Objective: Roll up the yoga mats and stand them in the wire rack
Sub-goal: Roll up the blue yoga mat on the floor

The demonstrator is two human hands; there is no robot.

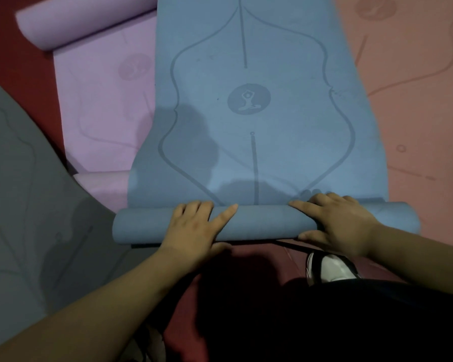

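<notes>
Gripping yoga-logo blue mat [272, 158]: L hand [194, 228], R hand [335, 220].

1. Slate blue across the whole blue mat [259, 158], from centre up to 12 o'clock; plain blue, unprinted, on its rolled end towards 6 o'clock.
2. Printed on it in darker blue: two mirrored wavy outlines, a straight centre line broken in two, and a round badge with a pale seated figure, arms raised.
3. Pale lilac on the purple mat [102, 105] at 10 o'clock, with faint darker curves and a round badge.
4. Salmon on the pink mat [416, 105] at 2 o'clock, with faint reddish curves, dashes and a round emblem.
5. Dull grey on the grey mat [24, 184] at 8 o'clock, with thin darker curved lines.
6. Deep red on the floor [19, 64].
7. White with a black strap on the shoe [332, 267] at 5 o'clock; black on the clothing [351, 322] below it.
</notes>
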